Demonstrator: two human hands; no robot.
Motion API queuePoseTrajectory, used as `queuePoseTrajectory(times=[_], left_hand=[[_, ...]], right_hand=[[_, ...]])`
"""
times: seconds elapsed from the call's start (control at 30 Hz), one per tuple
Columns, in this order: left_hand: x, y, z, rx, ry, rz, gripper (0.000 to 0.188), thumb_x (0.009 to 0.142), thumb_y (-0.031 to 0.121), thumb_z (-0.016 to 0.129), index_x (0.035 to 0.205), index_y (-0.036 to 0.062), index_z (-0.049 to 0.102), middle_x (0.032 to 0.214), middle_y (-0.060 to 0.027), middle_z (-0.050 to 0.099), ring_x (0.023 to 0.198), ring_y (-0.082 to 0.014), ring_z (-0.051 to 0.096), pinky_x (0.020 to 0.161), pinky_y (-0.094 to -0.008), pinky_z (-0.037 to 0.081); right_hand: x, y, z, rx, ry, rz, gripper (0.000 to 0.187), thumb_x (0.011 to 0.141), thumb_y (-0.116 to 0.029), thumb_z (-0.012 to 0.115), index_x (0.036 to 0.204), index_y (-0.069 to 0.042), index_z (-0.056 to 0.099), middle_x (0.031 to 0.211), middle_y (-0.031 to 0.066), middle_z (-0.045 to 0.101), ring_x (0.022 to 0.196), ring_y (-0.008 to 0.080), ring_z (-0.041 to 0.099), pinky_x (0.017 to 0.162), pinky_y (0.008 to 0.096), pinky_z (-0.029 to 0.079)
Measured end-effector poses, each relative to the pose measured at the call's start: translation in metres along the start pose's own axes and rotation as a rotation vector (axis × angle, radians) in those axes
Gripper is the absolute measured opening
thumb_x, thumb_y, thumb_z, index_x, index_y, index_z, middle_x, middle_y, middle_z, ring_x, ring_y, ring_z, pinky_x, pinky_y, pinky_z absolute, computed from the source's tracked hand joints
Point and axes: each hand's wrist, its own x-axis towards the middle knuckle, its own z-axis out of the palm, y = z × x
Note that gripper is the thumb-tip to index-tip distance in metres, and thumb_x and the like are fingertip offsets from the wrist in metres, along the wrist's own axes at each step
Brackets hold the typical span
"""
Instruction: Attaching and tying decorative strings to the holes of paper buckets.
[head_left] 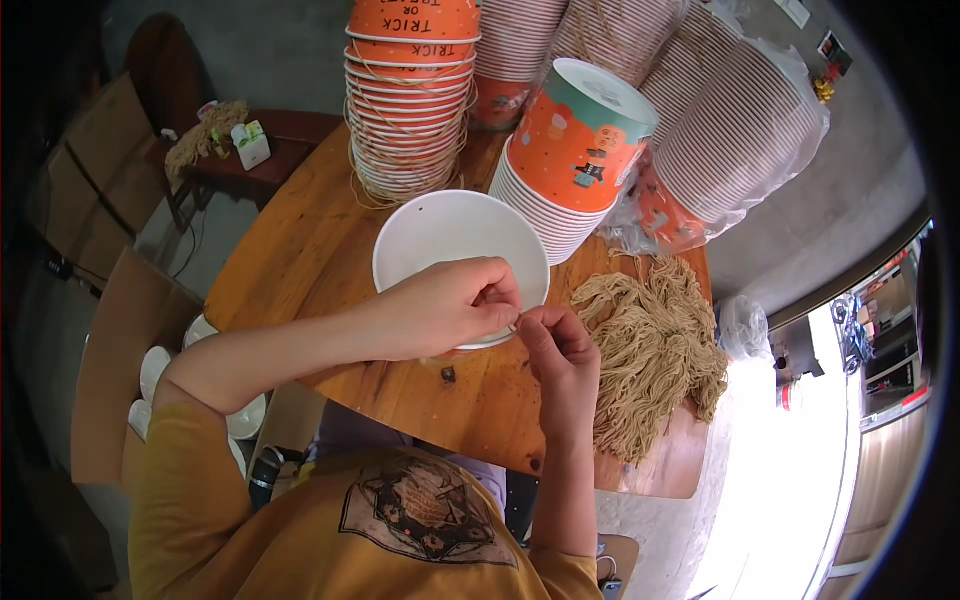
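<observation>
We have left hand [468, 293], right hand [562, 345] at near-right rim of white bucket [440, 230] | tan strings [652, 360]: right of bucket | bucket stacks [412, 75]: beyond bucket

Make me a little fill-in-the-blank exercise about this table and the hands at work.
1. The left hand and right hand are at the rim of a bucket whose inside is coloured ____.
2. The tan strings lie to the ____ of that bucket.
3. The table is made of ____.
4. The rightmost bucket stack is wrapped in clear ____.

Missing words: white; right; wood; plastic.
</observation>
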Motion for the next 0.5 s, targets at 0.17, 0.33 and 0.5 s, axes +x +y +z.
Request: queuePoseTrajectory(times=[0.17,0.33,0.5], left_hand=[[0.006,-0.006,0.001,0.012,0.038,0.011,0.015,0.095,0.016,0.054,0.097,0.0010,0.056,0.081,-0.0026,0.058,0.070,-0.0088,0.055,0.052,-0.0240,0.047],[0.009,-0.007,-0.003,-0.198,-0.041,-0.087,0.015,0.097,0.015,0.054,0.099,0.0007,0.057,0.087,-0.0019,0.059,0.078,-0.0081,0.054,0.070,-0.0235,0.047],[0.007,-0.007,-0.009,-0.290,-0.137,-0.099,0.011,0.093,0.008,0.057,0.102,0.0003,0.056,0.088,-0.0010,0.059,0.078,-0.0086,0.054,0.071,-0.0229,0.047]], right_hand=[[0.003,0.000,-0.002,0.020,-0.058,0.059,0.008,0.093,-0.010,0.062,0.094,-0.002,0.062,0.085,-0.0048,0.060,0.079,0.0030,0.051,0.073,0.0182,0.040],[0.002,0.003,-0.002,0.003,-0.057,0.044,0.007,0.092,-0.009,0.063,0.096,-0.003,0.062,0.084,-0.0062,0.059,0.076,0.0008,0.049,0.068,0.0168,0.038],[0.001,0.003,0.000,-0.017,-0.044,0.010,0.007,0.091,-0.008,0.064,0.096,-0.003,0.062,0.084,-0.0067,0.059,0.074,-0.0001,0.048,0.065,0.0155,0.037]])
